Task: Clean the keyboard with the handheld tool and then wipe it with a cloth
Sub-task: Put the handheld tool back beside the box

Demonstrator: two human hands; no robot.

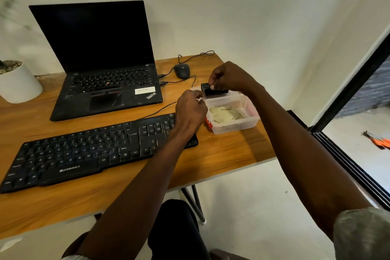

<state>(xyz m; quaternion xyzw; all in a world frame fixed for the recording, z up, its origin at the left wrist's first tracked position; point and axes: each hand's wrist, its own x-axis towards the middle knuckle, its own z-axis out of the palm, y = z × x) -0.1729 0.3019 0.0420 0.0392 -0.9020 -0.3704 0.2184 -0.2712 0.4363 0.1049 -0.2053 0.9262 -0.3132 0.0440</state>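
A black Zebronics keyboard [88, 154] lies across the front of the wooden desk [221, 154]. To its right stands a clear plastic box [236, 126] holding a pale crumpled cloth [224, 113]. My right hand [230, 78] grips a small black handheld tool [213, 90] above the box's far rim. My left hand [190, 112] hovers over the keyboard's right end, fingers curled toward the tool's near end; whether it pinches anything is hidden.
An open black laptop [101, 65] sits behind the keyboard, with a wired mouse [182, 70] to its right. A white plant pot [16, 82] stands at the far left. The desk's right edge is near a glass sliding door [348, 154].
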